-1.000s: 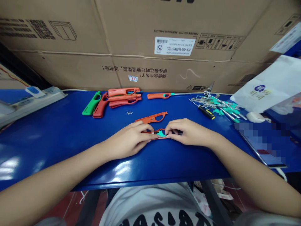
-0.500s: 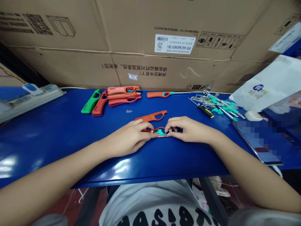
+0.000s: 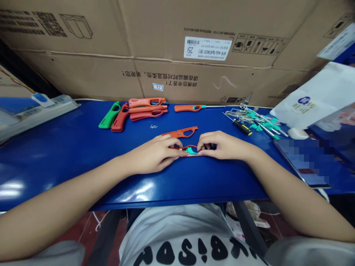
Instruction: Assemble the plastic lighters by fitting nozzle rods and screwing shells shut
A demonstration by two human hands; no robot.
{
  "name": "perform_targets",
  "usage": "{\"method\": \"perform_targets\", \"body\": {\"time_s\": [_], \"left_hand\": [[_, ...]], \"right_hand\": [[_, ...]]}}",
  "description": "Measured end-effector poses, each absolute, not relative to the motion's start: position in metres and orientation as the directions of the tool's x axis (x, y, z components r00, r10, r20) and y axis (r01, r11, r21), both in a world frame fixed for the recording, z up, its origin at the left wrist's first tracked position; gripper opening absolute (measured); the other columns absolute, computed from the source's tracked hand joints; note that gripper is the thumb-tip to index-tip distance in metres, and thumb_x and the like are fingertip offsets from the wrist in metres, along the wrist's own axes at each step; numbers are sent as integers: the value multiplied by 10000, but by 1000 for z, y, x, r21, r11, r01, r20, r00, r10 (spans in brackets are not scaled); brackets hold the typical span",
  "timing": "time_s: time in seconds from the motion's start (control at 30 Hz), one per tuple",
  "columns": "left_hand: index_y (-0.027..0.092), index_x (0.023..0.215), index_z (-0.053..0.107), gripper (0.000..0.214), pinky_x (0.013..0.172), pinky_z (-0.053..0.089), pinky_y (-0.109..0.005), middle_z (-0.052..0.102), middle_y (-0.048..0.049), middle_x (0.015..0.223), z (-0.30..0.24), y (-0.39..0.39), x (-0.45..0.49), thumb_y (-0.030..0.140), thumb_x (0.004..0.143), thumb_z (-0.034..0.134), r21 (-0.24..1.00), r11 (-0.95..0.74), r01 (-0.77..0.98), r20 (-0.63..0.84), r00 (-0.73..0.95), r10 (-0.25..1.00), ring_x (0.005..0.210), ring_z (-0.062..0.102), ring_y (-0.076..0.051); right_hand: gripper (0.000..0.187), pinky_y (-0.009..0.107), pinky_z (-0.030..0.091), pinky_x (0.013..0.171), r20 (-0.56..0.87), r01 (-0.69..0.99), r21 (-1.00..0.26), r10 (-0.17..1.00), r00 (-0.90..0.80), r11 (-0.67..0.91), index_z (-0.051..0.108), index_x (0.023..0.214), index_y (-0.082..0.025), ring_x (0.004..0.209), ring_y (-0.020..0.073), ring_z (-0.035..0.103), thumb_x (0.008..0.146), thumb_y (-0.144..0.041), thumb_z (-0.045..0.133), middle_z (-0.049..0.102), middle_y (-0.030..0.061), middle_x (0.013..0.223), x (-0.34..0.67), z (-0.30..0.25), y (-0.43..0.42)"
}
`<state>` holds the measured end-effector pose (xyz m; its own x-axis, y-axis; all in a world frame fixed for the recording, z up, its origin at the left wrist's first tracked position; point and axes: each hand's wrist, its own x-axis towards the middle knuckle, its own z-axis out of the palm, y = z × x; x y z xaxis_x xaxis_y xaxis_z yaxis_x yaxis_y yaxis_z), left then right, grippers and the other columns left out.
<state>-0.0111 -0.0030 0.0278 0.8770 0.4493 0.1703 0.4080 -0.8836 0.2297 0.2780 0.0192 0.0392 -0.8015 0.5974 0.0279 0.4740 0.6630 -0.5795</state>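
Left hand [image 3: 155, 153]: pinching red casing [image 3: 191, 155]. Right hand [image 3: 219, 145]: curling near-closed, hold unclear. Between fingers [image 3: 175, 142]: green part [image 3: 190, 150], risking slipping under uneven pressure.

Box [image 3: 235, 79]: stands along the far side, print inverted, white label [image 3: 208, 48] affixed. Power strip [image 3: 39, 115]: far left, plug [image 3: 43, 99] on top. Right side: white bag [image 3: 295, 112], far; phone [image 3: 302, 162], nearer, screen pixelated.

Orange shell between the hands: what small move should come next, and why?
Probably press the teal piece lightly down with the right hand while the left hand steadies the orange shell: the piece lies exposed there, and another orange half-shell lies apart, beyond.
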Motion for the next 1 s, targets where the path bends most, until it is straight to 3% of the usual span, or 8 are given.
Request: {"method": "perform_targets", "body": {"time_s": [0.2, 0.3, 0.37, 0.47, 0.53, 0.7, 0.87, 1.0], "left_hand": [[281, 1363, 648, 347, 984, 438, -389, 661, -90, 1263, 27, -2, -10, 250, 1045, 512, 227, -894, 387, 203, 878, 432, 1149, 617, -238], [256, 1278, 692, 304, 987, 439, -380, 709, -72, 1236, 30, 0, -12, 381, 1018, 597, 257, -867, 427, 302, 817, 491, 1139, 641, -236], [227, 1217, 716, 279, 990, 454, -382, 729, -76, 1202, 32, 4, -16, 379, 1018, 593, 267, -834, 483, 367, 750, 551, 1111, 653, -236], [175, 1124, 742, 244, 932, 502, -378, 740, -98, 1121, 33, 12, -22, 283, 1026, 545, 244, -822, 514, 409, 714, 568, 1025, 668, -231], [166, 1100, 748, 236, 909, 523, -368, 743, -103, 1101, 32, 18, -26, 251, 1019, 543, 230, -837, 497, 410, 730, 547, 1006, 674, -227], [189, 1143, 747, 234, 932, 545, -364, 752, -85, 1147, 26, 23, -29, 273, 1021, 565, 210, -854, 477, 344, 781, 521, 1044, 694, -227], [182, 1236, 700, 270, 961, 550, -368, 738, -90, 1194, 27, 19, -27, 258, 1022, 554, 212, -836, 507, 370, 750, 549, 1084, 691, -229], [156, 1270, 672, 311, 969, 553, -390, 718, -113, 1228, 27, 17, -27, 284, 991, 622, 190, -838, 512, 432, 722, 540, 1111, 677, -252]], "right_hand": [[72, 274, 507, 733, 91, 417, -606, 580, -810, 677, 729, 944, -170, 785, 145, 629, 913, -213, 681, 698, 41, 911, 277, 36, 21], [141, 349, 524, 880, 266, 383, -571, 605, -750, 726, 725, 1019, -185, 930, 189, 651, 964, -241, 608, 700, 76, 1010, 276, 28, 28], [243, 444, 475, 1027, 363, 440, -491, 635, -682, 752, 715, 1151, -208, 1109, 234, 620, 997, -218, 528, 679, 110, 1166, 277, 20, 34], [409, 564, 398, 1105, 302, 557, -403, 680, -668, 726, 679, 1298, -255, 1291, 292, 524, 992, -134, 438, 582, 127, 1413, 280, 9, 43], [419, 598, 395, 1094, 239, 596, -398, 706, -667, 698, 681, 1295, -260, 1316, 314, 509, 975, -123, 449, 555, 128, 1452, 283, 4, 47], [96, 511, 468, 1012, 287, 555, -455, 705, -649, 696, 707, 954, -203, 1098, 276, 628, 922, -279, 658, 672, 115, 1153, 284, 5, 48], [127, 366, 516, 787, 297, 547, -531, 746, -596, 648, 628, 912, -204, 843, 208, 639, 952, -324, 624, 694, 65, 923, 275, 15, 37], [213, 309, 523, 669, 248, 441, -789, 878, -409, 428, 597, 901, -208, 689, 160, 630, 944, -414, 628, 671, 20, 806, 265, 19, 29]]}}
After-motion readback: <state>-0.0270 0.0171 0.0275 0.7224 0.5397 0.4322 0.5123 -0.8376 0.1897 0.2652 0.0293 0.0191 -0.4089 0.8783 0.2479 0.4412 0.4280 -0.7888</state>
